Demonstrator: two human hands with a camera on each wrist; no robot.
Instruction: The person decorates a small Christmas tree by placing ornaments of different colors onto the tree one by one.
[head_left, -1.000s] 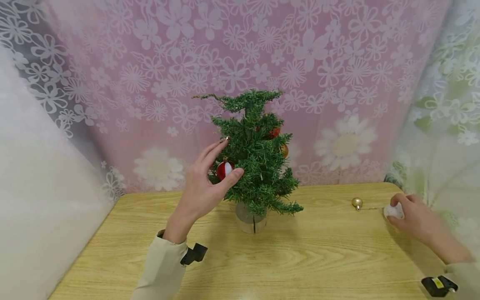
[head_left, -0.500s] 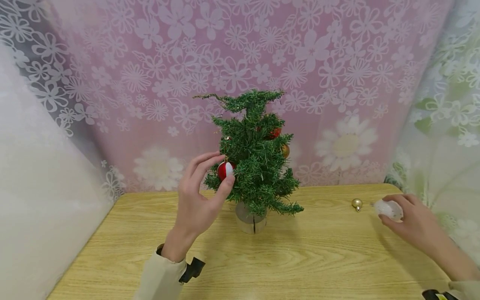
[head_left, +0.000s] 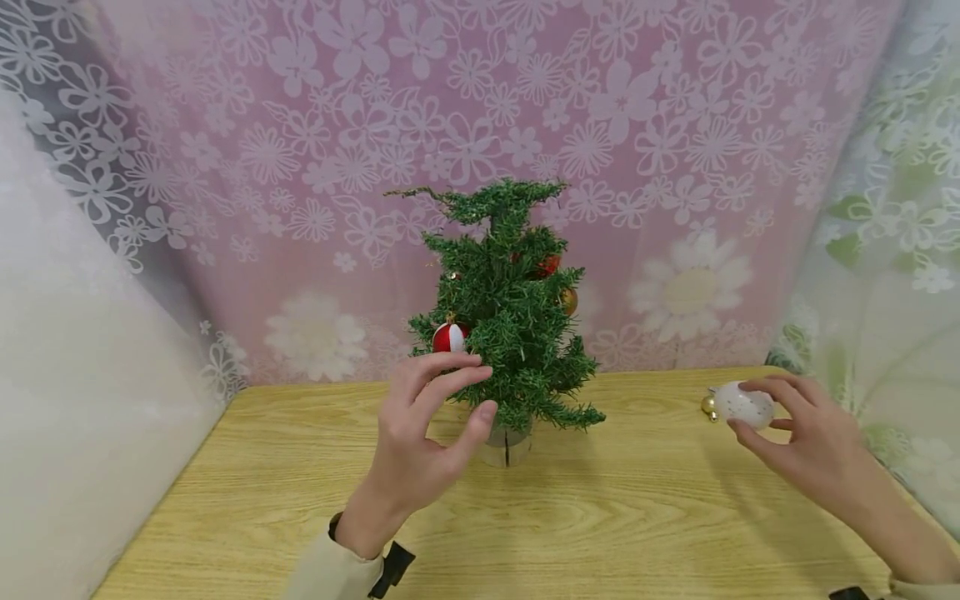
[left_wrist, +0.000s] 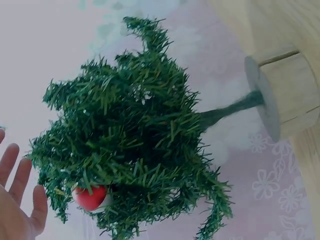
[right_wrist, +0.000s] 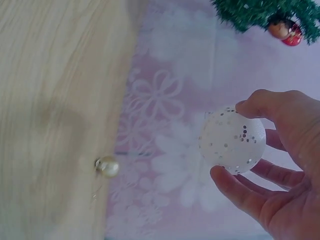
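Observation:
A white speckled Christmas bauble (right_wrist: 232, 141) is pinched between the thumb and fingers of my right hand (head_left: 813, 433), above the right part of the table. My left hand (head_left: 431, 433) holds nothing; its fingers are loosely bent in front of the small artificial Christmas tree (head_left: 510, 317). A red and white bauble (head_left: 451, 337) hangs on the tree's left side, just above the left fingertips in the head view. In the left wrist view the left hand (left_wrist: 20, 200) shows at the lower left, apart from the branches.
A small gold bauble (right_wrist: 107, 166) lies on the wooden table (head_left: 600, 517), partly behind the white one in the head view. On the tree's right side hang a red bauble (head_left: 550, 266) and an orange-gold bauble (head_left: 570, 301). A pink floral curtain (head_left: 480, 100) stands behind the table.
My right hand has lifted the white bauble off the table and carried it left. My left hand has drawn back from the red and white bauble, downward and toward me.

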